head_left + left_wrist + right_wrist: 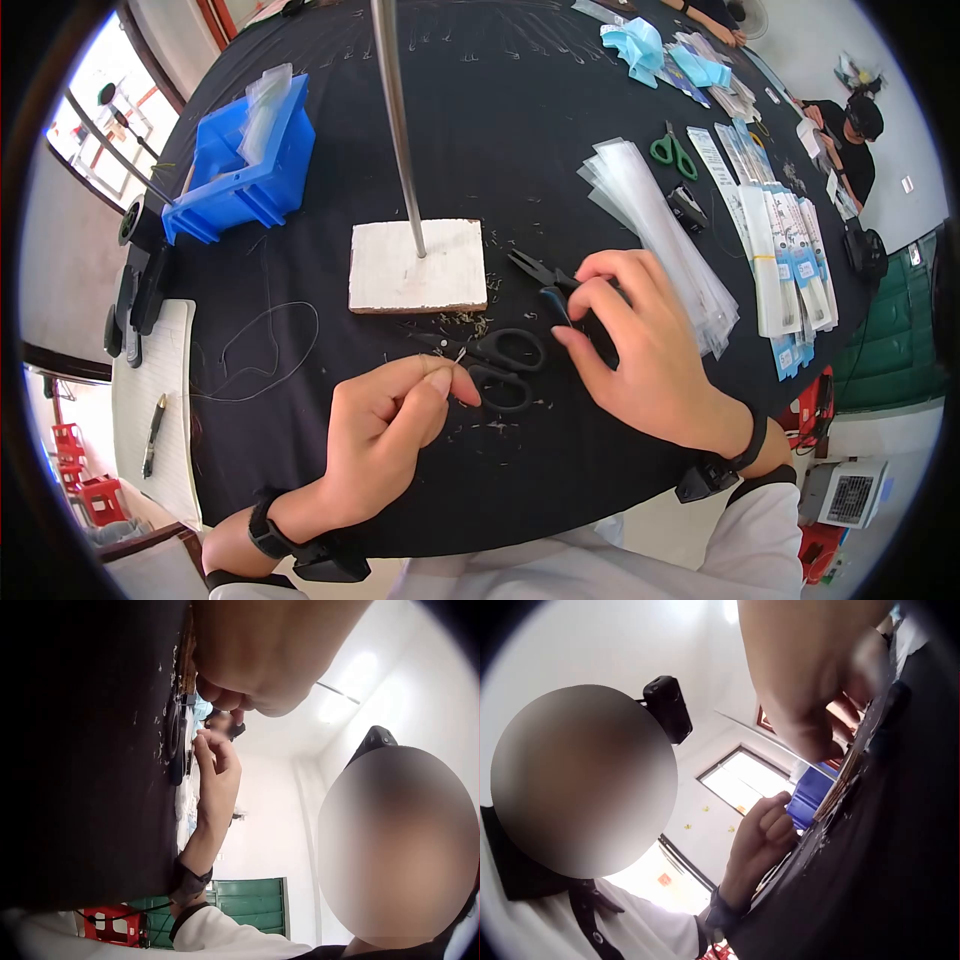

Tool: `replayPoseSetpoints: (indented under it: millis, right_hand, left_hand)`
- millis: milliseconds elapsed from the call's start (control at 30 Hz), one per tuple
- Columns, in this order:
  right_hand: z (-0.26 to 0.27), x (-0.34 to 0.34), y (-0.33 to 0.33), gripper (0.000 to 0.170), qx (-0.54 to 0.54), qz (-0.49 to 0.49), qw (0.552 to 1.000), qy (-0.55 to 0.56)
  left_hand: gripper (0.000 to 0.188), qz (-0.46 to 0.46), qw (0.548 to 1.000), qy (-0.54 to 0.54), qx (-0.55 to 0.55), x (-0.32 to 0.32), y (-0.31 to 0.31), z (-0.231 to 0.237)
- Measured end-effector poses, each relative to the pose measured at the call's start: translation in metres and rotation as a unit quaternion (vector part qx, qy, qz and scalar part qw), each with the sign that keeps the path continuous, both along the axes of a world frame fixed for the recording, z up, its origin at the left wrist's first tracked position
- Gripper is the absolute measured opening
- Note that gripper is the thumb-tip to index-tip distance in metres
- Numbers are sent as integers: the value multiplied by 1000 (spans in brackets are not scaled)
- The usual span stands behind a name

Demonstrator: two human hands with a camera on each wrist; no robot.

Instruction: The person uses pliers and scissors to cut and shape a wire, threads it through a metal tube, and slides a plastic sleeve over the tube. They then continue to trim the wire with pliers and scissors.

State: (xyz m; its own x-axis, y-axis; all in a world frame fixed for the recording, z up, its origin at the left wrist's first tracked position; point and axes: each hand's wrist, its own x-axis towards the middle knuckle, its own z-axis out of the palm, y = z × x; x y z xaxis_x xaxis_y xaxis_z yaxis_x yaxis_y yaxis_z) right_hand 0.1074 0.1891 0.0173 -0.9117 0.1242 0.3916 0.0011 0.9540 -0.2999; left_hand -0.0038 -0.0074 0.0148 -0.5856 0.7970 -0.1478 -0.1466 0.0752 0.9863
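Note:
My left hand (390,425) pinches a small silvery metal piece (461,354) between thumb and index finger, above the table. Its exact kind is too small to tell. Black-handled scissors (515,350) lie just beyond those fingertips, partly covered by the hand. My right hand (640,350) hovers with loosely bent fingers over dark pliers (535,268), which lie on the cloth with their nose pointing away to the left. That hand hides part of the plier handles. Beyond my left hand stands a white block (385,265) with an upright metal rod (400,130).
Thin line (317,330) loops across the black cloth at left, near a notebook (170,400) with a pen (155,435). A blue bin (245,175) stands behind. Clear plastic sleeves (665,245), green scissors (672,152) and packets (800,260) lie right. Another person (855,145) sits far right.

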Motion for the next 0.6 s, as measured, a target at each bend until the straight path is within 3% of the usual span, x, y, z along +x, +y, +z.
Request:
replayPoseSetpoints:
  millis: [100, 233, 300, 333, 367, 433, 533, 600]
  right_hand:
    - [-8, 2, 2, 23, 36, -81, 993, -77]
    - [-13, -4, 8, 16, 15, -13, 998, -61]
    - [-19, -8, 21, 15, -174, -4, 984, -37]
    - [-19, -9, 25, 15, -267, 1, 963, -26]
    - [-16, -9, 26, 16, -417, 5, 908, -42]
    - [0, -7, 18, 18, -613, 34, 784, -95]
    - [10, -4, 13, 22, -639, 70, 745, -182]
    - [10, -4, 12, 21, -490, 111, 855, -127]
  left_hand:
    - [24, 12, 1000, 11, 13, -1, 0, -1]
    - [24, 28, 999, 11, 20, 0, 0, 2]
    - [24, 28, 999, 5, 26, -1, 0, 3]
    - [24, 29, 999, 0, 28, 0, 0, 3]
    - [24, 30, 999, -3, 36, 0, 1, 4]
    - [24, 36, 998, -10, 51, 0, 3, 8]
    - [25, 37, 997, -13, 73, -1, 8, 11]
    - [25, 42, 997, -1, 71, -2, 12, 13]
